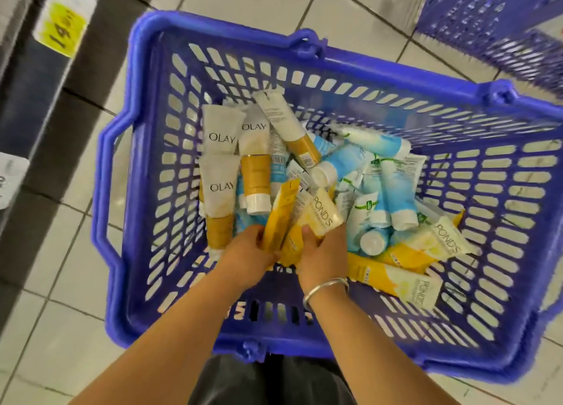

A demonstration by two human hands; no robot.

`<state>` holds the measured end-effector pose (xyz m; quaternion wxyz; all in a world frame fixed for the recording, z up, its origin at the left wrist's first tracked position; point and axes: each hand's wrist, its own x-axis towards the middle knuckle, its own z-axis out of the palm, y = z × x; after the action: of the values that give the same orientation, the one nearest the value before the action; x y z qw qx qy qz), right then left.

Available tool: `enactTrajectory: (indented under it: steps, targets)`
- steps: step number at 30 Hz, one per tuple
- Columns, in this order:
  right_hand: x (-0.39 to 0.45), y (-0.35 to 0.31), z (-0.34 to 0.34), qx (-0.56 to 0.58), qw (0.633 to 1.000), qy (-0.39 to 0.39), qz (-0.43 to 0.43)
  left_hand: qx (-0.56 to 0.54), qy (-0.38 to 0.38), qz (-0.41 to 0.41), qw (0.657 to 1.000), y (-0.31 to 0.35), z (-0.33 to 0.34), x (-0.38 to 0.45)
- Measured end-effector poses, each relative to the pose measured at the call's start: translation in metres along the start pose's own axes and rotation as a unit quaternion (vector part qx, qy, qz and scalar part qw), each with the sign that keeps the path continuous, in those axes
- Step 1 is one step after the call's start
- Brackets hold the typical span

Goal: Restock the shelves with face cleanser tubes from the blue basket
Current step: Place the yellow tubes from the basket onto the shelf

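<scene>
Reaching down into the blue basket (143, 148), both hands are seen at the near side of the pile of tubes. A yellow tube (278, 218) is held by the left hand (246, 255), with the fingers curled round its lower end. A pale yellow Pond's tube (323, 215) is held by the right hand (324, 252), and its fingers are wrapped round the bottom part too. A silver bangle (324, 289) is worn on the right wrist.

More tubes are left in the basket: white and gold Olay tubes (221, 136) at the far left, blue and white tubes (393, 191) in the middle, and more yellow tubes (396, 276) at the near right.

The step looks like picking up tubes of one kind. It is done best if each tube is gripped firmly but not squeezed hard, so nothing is squashed or popped open. Tubes should be lifted straight up, so others are not dragged out. The shelf edge with a yellow price tag (62, 28) is seen at the left, so only a short carry should be needed
</scene>
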<state>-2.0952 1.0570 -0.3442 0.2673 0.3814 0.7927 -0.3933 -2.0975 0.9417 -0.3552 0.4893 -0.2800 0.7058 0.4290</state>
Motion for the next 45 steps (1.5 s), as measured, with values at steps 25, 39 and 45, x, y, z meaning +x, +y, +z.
enactTrajectory:
  steps: [25, 39, 45]
  targets:
    - [-0.007, -0.009, -0.089, 0.272, 0.954, -0.105, 0.075, -0.24, -0.009, 0.061, 0.969, 0.021, -0.002, -0.052]
    - [-0.152, -0.175, -0.123, 0.305, 0.919, -0.246, -0.043, -0.459, 0.052, 0.1, 0.881, 0.072, -0.118, -0.242]
    - [-0.261, -0.238, -0.136, 0.284, 0.906, -0.3, -0.089, -0.497, 0.087, 0.147, 0.851, 0.073, -0.17, -0.367]
